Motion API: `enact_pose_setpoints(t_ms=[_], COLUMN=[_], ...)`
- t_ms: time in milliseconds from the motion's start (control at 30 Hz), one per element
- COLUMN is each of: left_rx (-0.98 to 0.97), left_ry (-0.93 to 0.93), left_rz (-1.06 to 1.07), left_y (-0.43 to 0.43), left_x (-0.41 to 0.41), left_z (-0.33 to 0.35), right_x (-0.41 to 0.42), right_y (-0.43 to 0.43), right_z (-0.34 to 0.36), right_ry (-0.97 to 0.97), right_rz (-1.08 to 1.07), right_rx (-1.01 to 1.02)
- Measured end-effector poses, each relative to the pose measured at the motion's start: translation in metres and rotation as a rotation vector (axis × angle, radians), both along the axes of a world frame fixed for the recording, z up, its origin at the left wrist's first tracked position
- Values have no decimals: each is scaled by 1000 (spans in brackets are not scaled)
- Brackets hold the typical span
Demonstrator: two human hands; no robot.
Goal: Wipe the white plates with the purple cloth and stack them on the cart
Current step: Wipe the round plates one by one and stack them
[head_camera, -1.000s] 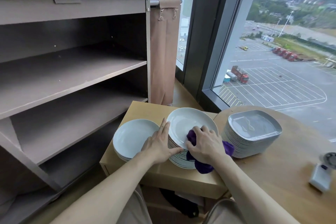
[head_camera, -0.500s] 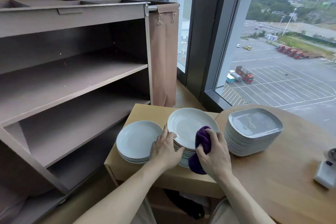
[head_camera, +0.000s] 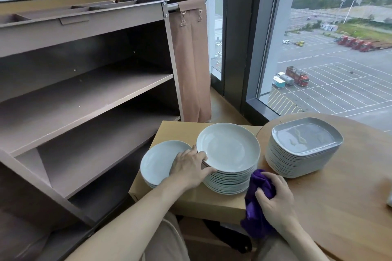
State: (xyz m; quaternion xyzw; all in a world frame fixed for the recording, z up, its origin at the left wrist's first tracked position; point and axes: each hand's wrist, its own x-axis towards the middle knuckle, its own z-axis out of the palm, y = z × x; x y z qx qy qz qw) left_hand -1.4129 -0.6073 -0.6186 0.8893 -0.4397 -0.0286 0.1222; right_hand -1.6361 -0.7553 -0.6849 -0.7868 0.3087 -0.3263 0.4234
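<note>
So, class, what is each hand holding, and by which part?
The left hand pinches the topmost white plate at its near-left rim. The right hand grips the purple cloth by its bunched upper part; the rest hangs loose.

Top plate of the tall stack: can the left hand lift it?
Probably yes: the left hand grips the rim of the top plate; the right hand holds the purple cloth off it.

Two stacks of round white plates [head_camera: 228, 150], purple cloth [head_camera: 261, 182] bunched beside the taller.
</note>
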Motion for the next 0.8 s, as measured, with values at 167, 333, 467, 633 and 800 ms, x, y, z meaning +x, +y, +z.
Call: enact_pose_setpoints(t_ms=[167, 333, 467, 633, 800], left_rx=[-55, -84, -68, 11, 11], left_ry=[14, 56, 77, 28, 46], left_rz=[21, 55, 91, 74, 71], left_y=[2, 2, 0, -4, -5], left_x=[1, 2, 4, 8, 6], left_z=[3, 8, 12, 21, 24], right_x=[3, 5, 11, 12, 12], right_y=[2, 4, 11, 17, 14], right_z=[-2, 9, 16, 17, 18], right_ry=[85, 16, -90, -109, -106], right_rz=[103, 62, 20, 50, 60], right_rx=[-2, -25, -35, -59, -73])
